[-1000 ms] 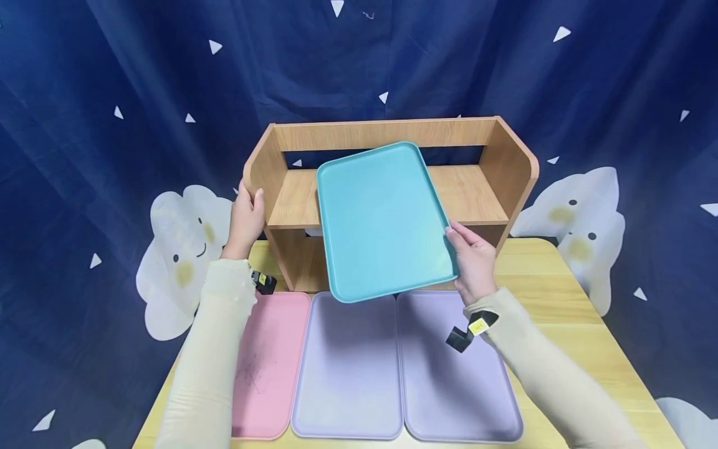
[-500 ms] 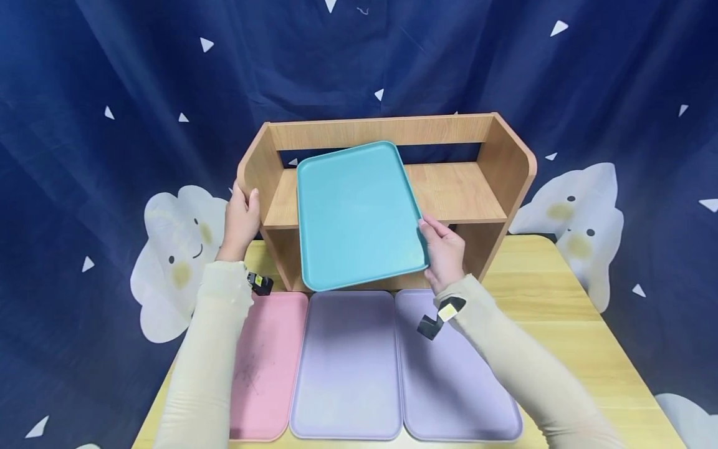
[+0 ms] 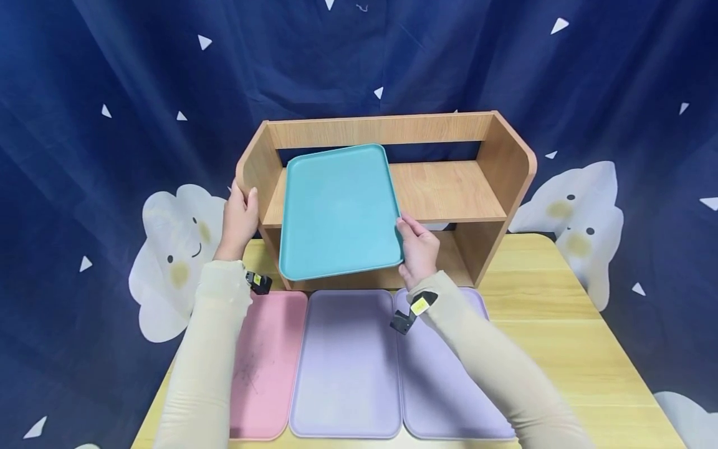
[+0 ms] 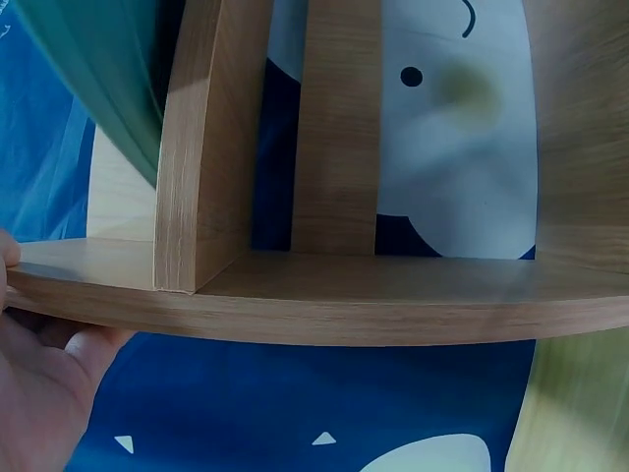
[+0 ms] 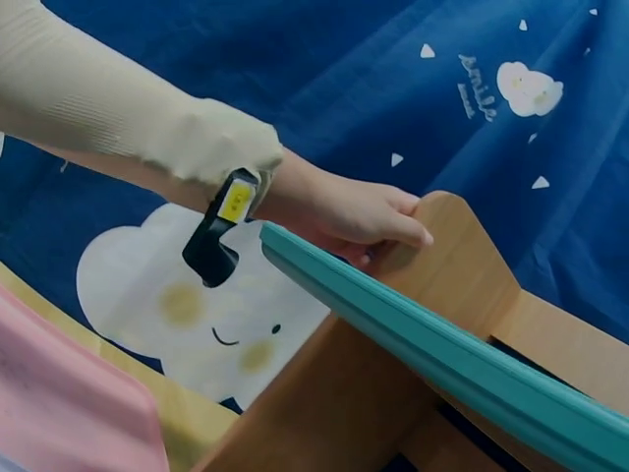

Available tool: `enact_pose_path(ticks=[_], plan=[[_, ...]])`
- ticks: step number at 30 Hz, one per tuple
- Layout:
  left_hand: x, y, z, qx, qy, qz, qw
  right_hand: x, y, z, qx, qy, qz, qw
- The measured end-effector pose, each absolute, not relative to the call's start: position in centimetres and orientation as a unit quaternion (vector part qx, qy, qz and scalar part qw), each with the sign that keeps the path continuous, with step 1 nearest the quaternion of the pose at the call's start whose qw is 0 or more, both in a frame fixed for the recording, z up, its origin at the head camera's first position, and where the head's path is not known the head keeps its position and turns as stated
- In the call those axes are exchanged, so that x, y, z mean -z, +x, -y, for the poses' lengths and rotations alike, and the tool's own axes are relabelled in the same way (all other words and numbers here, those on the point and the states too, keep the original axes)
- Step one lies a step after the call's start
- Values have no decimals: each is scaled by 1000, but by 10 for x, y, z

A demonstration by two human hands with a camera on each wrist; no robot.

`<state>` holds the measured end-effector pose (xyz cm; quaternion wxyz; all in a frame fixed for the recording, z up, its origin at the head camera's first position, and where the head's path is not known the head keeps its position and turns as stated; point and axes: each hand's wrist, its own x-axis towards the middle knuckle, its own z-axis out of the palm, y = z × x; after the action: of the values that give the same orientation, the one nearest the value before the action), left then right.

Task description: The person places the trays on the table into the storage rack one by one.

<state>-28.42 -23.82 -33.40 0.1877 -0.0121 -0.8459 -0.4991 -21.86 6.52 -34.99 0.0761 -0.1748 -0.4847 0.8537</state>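
My right hand (image 3: 419, 251) pinches the right edge of a teal rectangular tray (image 3: 339, 215), thumb on its upper face. The tray slants in front of the left half of a two-level wooden shelf (image 3: 443, 190), covering part of its upper board. My left hand (image 3: 238, 221) grips the front edge of the shelf's left side panel. In the left wrist view that hand (image 4: 44, 383) holds the panel edge, and the tray (image 4: 108, 79) shows at the upper left. The right wrist view has the tray (image 5: 442, 349) edge-on, below the left hand (image 5: 354, 214).
A pink tray (image 3: 269, 368) and two lilac trays, one in the middle (image 3: 348, 368) and one at the right (image 3: 437, 380), lie side by side on the wooden table (image 3: 561, 337) before the shelf. A blue curtain (image 3: 314, 56) hangs behind.
My right hand has carried the teal tray leftward, toward the shelf's left side panel. The left hand keeps its grip on the panel, and the view has shifted slightly.
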Motion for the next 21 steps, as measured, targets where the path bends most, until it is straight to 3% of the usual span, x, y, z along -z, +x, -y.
enact_pose_path(ticks=[21], plan=[[337, -286, 241, 485, -24, 847, 216, 349, -230, -33, -868, -201, 449, 67]])
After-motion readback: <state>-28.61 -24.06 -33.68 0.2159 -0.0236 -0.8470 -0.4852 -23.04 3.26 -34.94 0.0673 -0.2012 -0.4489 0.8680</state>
